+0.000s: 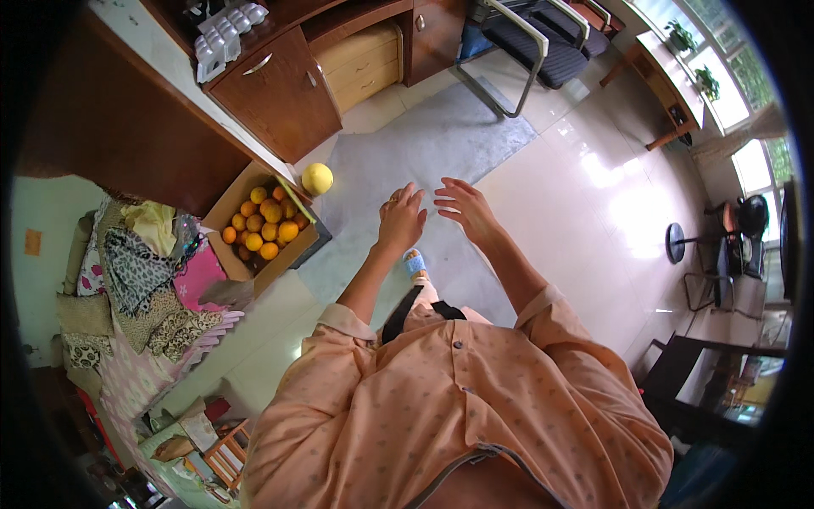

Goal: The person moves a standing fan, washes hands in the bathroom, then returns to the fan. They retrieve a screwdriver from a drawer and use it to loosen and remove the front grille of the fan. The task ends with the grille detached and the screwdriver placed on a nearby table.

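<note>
Both of my hands are raised in front of me over the grey mat (373,161), a small gap between them. My left hand (402,219) holds nothing, its fingers loosely bent and apart. Fingers spread toward the left one, my right hand (465,206) is likewise bare. To the left of my hands, a cardboard box (273,270) full of oranges (270,231) sits on the floor. A large yellow round fruit (317,179) rests beside the box's far corner, nearest to my left hand but apart from it.
A wooden cabinet (280,93) with egg-tray-like plastic (222,38) on top stands at the far left. Dark chairs (551,51) and a small wooden table (649,81) stand far right. Piled cloths (140,263) lie left; a black-framed table (678,373) is near right.
</note>
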`<action>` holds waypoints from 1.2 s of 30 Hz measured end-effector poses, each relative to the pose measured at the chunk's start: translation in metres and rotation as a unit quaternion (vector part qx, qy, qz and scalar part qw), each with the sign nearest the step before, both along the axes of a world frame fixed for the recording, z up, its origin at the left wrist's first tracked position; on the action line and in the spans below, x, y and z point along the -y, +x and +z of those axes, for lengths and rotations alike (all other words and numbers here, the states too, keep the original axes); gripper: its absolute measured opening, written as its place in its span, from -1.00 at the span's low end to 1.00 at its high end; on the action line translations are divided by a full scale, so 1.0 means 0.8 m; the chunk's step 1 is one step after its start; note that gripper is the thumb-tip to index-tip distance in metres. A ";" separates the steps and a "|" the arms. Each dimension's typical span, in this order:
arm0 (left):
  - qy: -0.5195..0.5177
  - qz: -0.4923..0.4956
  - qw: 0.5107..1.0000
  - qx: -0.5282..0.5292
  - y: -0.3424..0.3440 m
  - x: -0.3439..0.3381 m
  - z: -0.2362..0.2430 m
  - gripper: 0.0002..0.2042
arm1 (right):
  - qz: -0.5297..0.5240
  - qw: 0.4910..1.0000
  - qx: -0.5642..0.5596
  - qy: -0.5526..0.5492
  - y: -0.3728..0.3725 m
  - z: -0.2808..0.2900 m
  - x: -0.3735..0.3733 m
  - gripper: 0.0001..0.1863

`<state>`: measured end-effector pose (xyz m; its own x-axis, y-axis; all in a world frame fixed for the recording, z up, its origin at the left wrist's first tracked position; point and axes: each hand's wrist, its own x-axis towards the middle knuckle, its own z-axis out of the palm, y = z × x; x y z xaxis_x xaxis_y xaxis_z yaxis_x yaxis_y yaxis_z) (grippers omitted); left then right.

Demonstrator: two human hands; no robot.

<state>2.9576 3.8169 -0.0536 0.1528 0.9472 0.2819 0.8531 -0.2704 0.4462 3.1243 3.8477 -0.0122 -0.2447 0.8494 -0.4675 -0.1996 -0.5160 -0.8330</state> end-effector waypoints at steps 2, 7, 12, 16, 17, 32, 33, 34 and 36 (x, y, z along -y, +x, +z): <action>0.008 0.021 0.999 -0.028 0.006 -0.056 -0.010 -0.62 | 0.011 1.000 -0.014 -0.008 0.001 -0.015 -0.068 -0.52; -0.138 0.011 0.990 0.040 -0.001 -0.186 -0.017 -0.64 | -0.014 0.997 -0.051 -0.061 -0.003 -0.058 -0.203 -0.48; -0.277 0.054 0.955 0.088 0.003 -0.283 -0.048 -0.66 | 0.023 0.989 -0.053 -0.134 0.009 -0.109 -0.318 -0.54; -0.311 0.098 0.942 0.082 0.014 -0.337 -0.090 -0.70 | 0.105 0.985 -0.021 -0.137 0.014 -0.141 -0.429 -0.62; -0.300 0.116 0.943 0.088 0.021 -0.348 -0.100 -0.70 | 0.131 0.984 -0.022 -0.122 0.015 -0.148 -0.455 -0.66; -0.213 0.219 0.950 0.064 -0.048 -0.556 -0.245 -0.63 | 0.327 0.916 0.232 0.023 -0.130 -0.316 -0.756 -0.64; -0.214 0.222 0.949 0.063 -0.060 -0.575 -0.263 -0.62 | 0.317 0.912 0.255 0.045 -0.141 -0.335 -0.774 -0.64; -0.222 0.227 0.946 0.064 -0.070 -0.592 -0.281 -0.61 | 0.308 0.907 0.278 0.065 -0.151 -0.354 -0.788 -0.64; -0.262 0.226 0.934 0.093 -0.082 -0.620 -0.317 -0.61 | 0.316 0.890 0.311 0.103 -0.166 -0.393 -0.813 -0.64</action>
<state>2.8920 4.3126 -0.3069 -0.3019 0.9184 -0.2558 0.7224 0.3955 0.5672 2.9915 4.4983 -0.3265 -0.4529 0.7169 -0.5300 0.6097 -0.1846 -0.7708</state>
